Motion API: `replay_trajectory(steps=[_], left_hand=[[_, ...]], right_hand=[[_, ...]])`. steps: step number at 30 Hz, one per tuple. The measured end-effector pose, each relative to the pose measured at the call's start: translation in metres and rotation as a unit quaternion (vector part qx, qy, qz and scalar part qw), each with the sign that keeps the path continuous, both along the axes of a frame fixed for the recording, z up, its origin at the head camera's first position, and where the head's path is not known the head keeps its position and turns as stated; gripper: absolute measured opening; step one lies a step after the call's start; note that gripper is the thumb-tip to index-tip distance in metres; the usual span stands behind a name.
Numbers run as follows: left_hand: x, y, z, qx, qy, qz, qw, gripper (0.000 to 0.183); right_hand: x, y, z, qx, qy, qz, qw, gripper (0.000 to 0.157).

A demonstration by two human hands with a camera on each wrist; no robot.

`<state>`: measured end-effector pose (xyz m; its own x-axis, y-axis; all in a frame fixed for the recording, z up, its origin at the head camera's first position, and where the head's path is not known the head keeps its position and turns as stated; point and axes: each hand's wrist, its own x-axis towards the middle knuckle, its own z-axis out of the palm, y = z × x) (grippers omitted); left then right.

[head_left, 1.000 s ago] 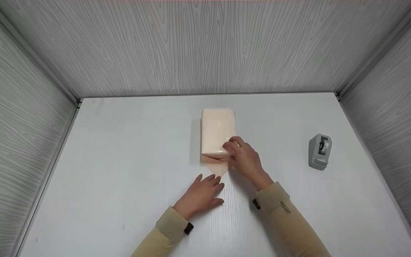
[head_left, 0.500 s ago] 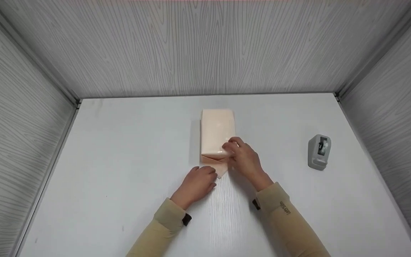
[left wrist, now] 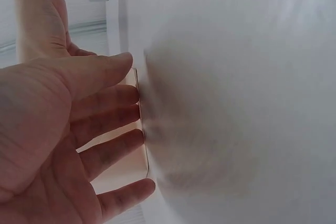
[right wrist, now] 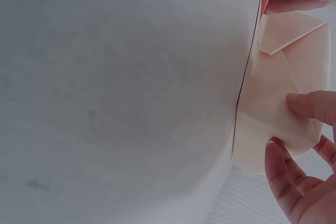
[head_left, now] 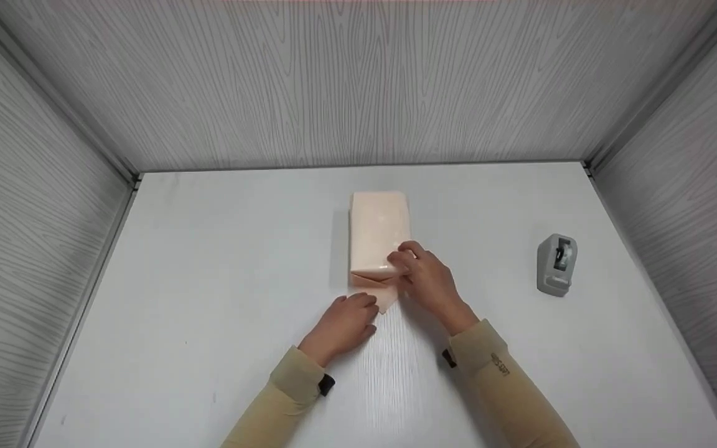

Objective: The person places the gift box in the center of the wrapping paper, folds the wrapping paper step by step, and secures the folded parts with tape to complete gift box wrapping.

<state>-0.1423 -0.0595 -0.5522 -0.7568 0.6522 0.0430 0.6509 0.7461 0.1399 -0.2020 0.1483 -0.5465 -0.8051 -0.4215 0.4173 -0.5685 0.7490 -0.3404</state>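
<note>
A rectangular package wrapped in pale peach paper lies lengthwise on the table. At its near end, a pointed paper flap sticks out towards me, and the right wrist view shows the folded end face. My right hand holds the near right corner, thumb on the end face and fingers along the side and top. The left hand is at the flap's left part, covering some of it. Seen from the left wrist, that hand's fingers reach out fairly straight, tips at the paper's edge.
A grey tape dispenser with a roll in it stands on the right of the white table. Grey wood-grain panels enclose the table at the back and on both sides.
My left hand has moved slightly forward and left, from the flap's tip onto its left part, its fingers now more bent. The right hand keeps its hold on the package corner.
</note>
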Motion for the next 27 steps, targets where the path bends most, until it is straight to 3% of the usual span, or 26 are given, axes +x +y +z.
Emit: replay_trajectory(steps=[4,10,27], left_hand=[[0.006,0.0,0.002,0.003,0.0,0.0,1.0,0.016],[0.007,0.001,0.003,0.0,-0.032,0.016,0.9993,0.027],[-0.011,0.015,0.002,-0.015,0.022,0.03,0.9992,0.013]], right_hand=[[0.004,0.001,0.001,-0.002,0.011,0.017,1.0,0.047],[0.005,0.002,0.0,-0.01,0.02,0.029,0.999,0.05],[0.005,0.001,0.003,-0.01,-0.038,0.01,0.999,0.045]])
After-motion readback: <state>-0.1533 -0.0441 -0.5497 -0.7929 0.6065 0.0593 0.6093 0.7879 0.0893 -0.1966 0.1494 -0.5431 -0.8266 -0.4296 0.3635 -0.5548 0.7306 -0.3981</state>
